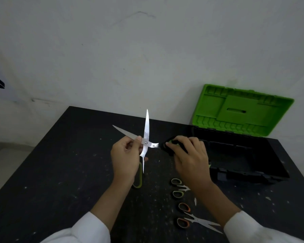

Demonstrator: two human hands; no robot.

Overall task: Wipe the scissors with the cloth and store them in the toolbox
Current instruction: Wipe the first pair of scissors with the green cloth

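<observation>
A pair of scissors (146,128) with black and green handles is held wide open above the black table (60,163), one blade pointing up and the other to the upper left. My left hand (125,155) pinches the blade beside the pivot, and one green handle loop hangs below it. My right hand (189,158) grips the other handle on the right. The toolbox (244,165) stands open at the right, its black base just behind my right hand and its green lid (240,109) leaning against the wall. I see no cloth.
Two more pairs lie on the table near me: green-handled scissors (178,188) partly under my right wrist, and orange-handled scissors (188,216) in front of them. A grey wall rises behind the table. The table's left edge runs diagonally at the left.
</observation>
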